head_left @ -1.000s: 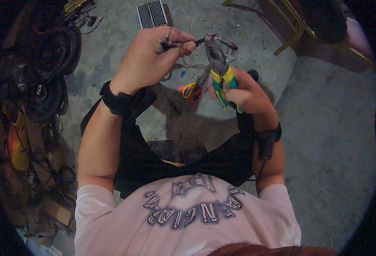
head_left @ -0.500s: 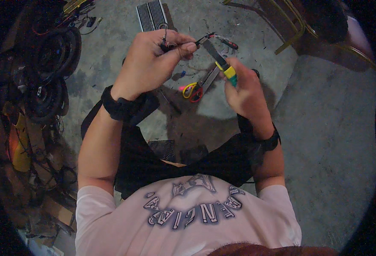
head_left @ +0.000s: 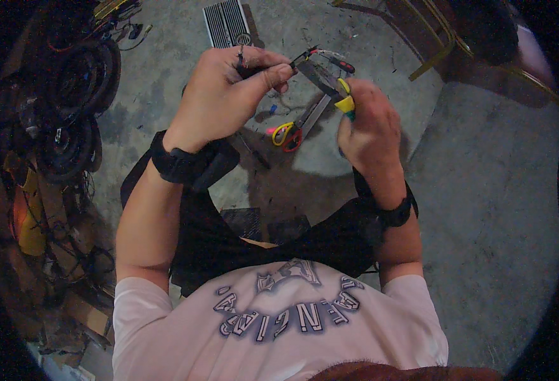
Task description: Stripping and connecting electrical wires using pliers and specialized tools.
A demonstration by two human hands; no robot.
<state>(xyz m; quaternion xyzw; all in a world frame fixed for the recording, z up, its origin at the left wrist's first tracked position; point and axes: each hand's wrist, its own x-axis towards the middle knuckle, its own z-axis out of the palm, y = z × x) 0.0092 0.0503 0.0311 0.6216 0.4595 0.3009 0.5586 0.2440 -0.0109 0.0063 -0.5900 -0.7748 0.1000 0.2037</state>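
My left hand (head_left: 238, 86) is closed, thumb and fingertips pinching a thin dark wire (head_left: 303, 57) whose end sticks out to the right. In my right hand (head_left: 371, 120) is a pair of scissors (head_left: 321, 79) with grey blades and yellow-and-green handles. Its blades look parted, and their tips are at the wire, just beyond my left fingertips. Whether they touch the wire is too small to tell. Below them on the floor lies a second pair of scissors (head_left: 288, 137) with yellow and red handle loops. A red-and-black handled tool (head_left: 340, 62) lies past the wire.
A ridged grey metal box (head_left: 225, 24) sits on the concrete floor (head_left: 495, 184) at the far side. Black round parts (head_left: 70, 133), cables and a cardboard box (head_left: 86, 314) crowd the left. Brass-coloured metal legs (head_left: 435, 54) stand at the far right.
The scissors in my right hand have opened, and one yellow handle now stands apart. My right hand has turned slightly, its fingers spreading with the handles. The left hand is nearly still.
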